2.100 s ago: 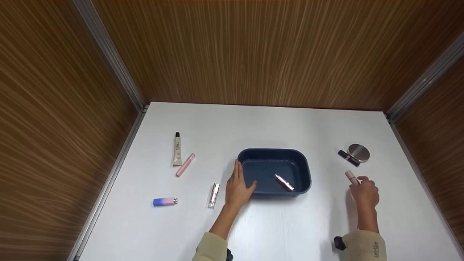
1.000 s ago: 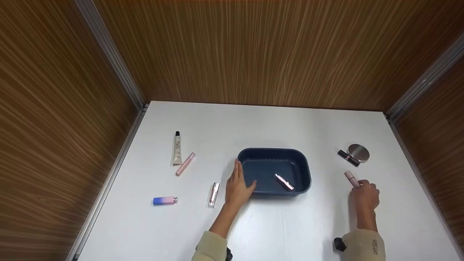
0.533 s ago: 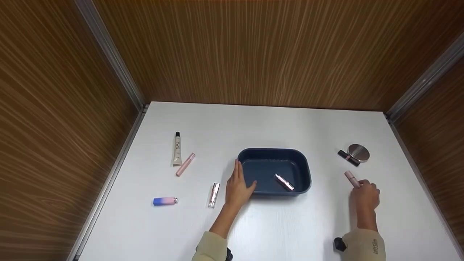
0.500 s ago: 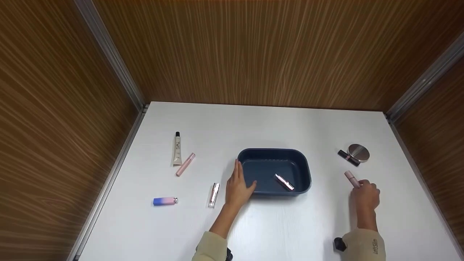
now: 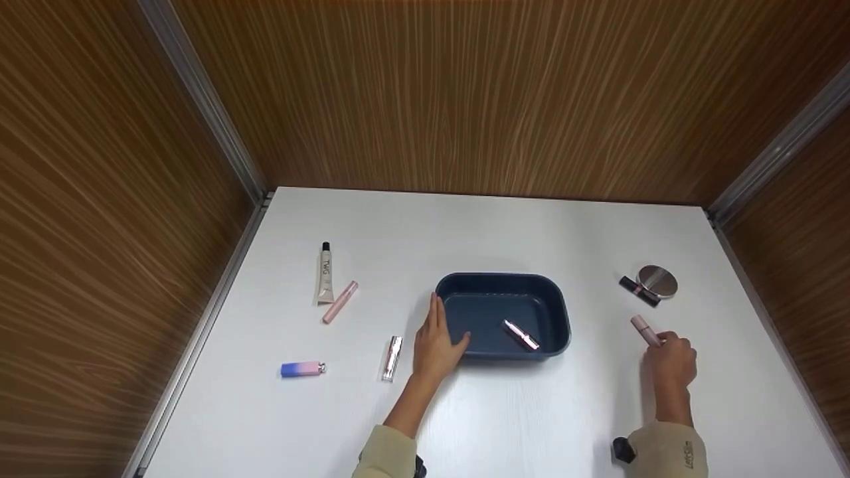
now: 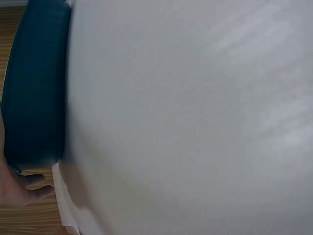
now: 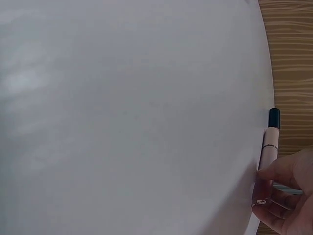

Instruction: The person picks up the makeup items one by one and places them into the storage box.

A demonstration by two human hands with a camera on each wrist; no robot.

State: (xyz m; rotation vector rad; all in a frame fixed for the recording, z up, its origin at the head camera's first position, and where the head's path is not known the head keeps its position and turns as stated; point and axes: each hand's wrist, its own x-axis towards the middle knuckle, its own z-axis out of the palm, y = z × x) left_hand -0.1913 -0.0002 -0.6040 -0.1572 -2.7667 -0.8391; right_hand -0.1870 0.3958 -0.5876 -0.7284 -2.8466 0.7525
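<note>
My left hand (image 5: 435,348) rests against the left side of a dark blue rectangular box (image 5: 561,318), fingers straight along its wall and thumb at the front left corner. In the left wrist view the box's outer wall (image 6: 36,88) stands upright beside that hand (image 6: 12,188). Inside the box lies a shiny pink lipstick tube (image 5: 521,334). Off to the right, my right hand (image 5: 672,362) pinches a pink lip gloss tube (image 5: 645,330) by its near end. The right wrist view shows the gloss's pale cap (image 7: 270,139) and reddish lower part between thumb and fingers.
Beyond the right hand lie a black lipstick (image 5: 639,291) and a round compact (image 5: 657,281). On the left are a squeeze tube (image 5: 325,275), a slim pink tube (image 5: 340,303), a blue-pink tube (image 5: 302,369) and a silvery tube (image 5: 392,358). Wood-grain panels (image 5: 465,99) enclose the table.
Since the earliest frame, the right hand's fingers have curled in more, and its grip on the lip gloss sits slightly nearer the person. The left hand and box stay in place.
</note>
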